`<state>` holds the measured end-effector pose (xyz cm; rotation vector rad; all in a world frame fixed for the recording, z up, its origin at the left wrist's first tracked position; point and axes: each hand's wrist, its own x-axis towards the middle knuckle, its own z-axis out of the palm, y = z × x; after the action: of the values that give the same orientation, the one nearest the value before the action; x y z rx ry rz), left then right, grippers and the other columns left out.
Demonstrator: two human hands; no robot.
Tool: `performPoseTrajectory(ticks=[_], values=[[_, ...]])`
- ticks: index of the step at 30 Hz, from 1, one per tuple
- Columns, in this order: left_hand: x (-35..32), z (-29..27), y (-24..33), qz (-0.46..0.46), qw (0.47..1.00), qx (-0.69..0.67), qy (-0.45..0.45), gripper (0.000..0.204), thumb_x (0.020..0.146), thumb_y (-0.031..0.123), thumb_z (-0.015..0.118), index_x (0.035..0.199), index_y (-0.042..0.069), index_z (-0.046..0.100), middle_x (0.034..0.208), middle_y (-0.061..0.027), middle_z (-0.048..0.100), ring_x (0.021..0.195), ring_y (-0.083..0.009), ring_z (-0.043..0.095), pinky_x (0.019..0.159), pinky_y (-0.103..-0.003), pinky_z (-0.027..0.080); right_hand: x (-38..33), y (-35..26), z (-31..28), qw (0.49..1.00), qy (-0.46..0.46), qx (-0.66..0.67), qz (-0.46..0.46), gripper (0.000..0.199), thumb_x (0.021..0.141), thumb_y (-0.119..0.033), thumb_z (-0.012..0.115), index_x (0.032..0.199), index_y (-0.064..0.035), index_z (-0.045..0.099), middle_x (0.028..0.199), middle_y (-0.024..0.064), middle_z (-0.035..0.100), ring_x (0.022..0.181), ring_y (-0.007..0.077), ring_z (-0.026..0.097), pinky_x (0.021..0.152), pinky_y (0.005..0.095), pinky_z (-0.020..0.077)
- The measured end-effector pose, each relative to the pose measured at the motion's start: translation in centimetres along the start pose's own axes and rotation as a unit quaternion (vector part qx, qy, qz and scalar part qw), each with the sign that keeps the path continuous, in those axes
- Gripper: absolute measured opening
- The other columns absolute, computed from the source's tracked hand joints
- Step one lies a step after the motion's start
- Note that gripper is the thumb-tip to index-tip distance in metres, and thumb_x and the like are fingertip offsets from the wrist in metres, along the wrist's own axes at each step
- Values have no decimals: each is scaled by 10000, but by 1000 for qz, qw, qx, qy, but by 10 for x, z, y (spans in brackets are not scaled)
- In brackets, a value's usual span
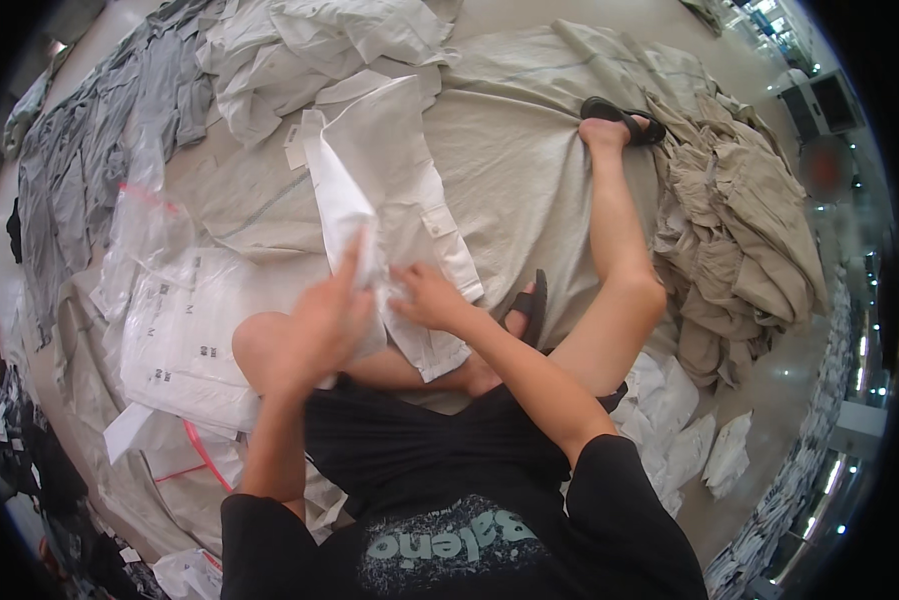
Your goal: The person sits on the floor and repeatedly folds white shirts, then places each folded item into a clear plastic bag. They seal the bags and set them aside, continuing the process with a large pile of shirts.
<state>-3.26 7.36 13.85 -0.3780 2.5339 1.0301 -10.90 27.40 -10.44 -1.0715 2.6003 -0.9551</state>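
Observation:
A white folded garment [399,165] with a buttoned pocket flap lies lengthwise in front of me, over the beige cloth and partly across my bent leg. My left hand [334,315] is over the garment's near left side. Motion smears its fingers, so whether it grips the fabric is unclear. My right hand [431,297] rests at the near part of the garment, its fingers curled and pinching the white fabric. A paper tag [295,148] sticks out at the garment's far left edge.
Clear plastic bags [184,320] are stacked at my left. Grey garments [119,120] and white garments [299,50] lie in piles at the far left. Beige garments [734,220] are heaped at the right, past my sandalled foot [619,122]. White plastic-wrapped packets [669,420] sit at near right.

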Motion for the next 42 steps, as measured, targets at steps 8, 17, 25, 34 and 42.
performPoseTrajectory(ticks=[8,17,25,34,42], values=[[42,127,-15,104,992,51,41,788,985,219,591,1715,117,312,1162,-258,707,886,-489,711,817,-587,581,117,52,-67,979,111,153,80,258,1037,-167,674,1243,-57,783,1060,122,804,947,243,755,835,390,576],[77,200,-5,94,993,65,-9,871,949,259,627,1712,16,284,1042,-231,697,772,-432,717,707,-546,594,288,110,15,949,-26,-311,-47,497,1082,-363,522,1574,-310,563,1743,28,363,1621,358,302,1315,641,204],[82,223,-3,69,997,21,1,899,1010,566,659,1694,59,371,1133,-211,660,963,-424,686,874,-522,571,305,177,18,997,32,52,-37,336,1012,-348,612,1256,-231,811,1403,106,725,1498,320,501,1229,586,360],[56,231,-45,100,981,136,95,808,970,474,738,1647,116,484,1170,-152,619,1073,-369,612,928,-481,501,253,86,-13,964,127,209,100,328,1035,-338,740,1074,-18,802,878,116,796,767,191,711,732,363,542],[81,197,-63,65,978,163,-115,614,962,380,756,1484,81,630,1055,-117,650,953,-309,649,845,-433,520,243,128,5,956,82,234,155,332,985,-323,779,1135,-27,790,927,104,809,837,230,744,805,372,571]])
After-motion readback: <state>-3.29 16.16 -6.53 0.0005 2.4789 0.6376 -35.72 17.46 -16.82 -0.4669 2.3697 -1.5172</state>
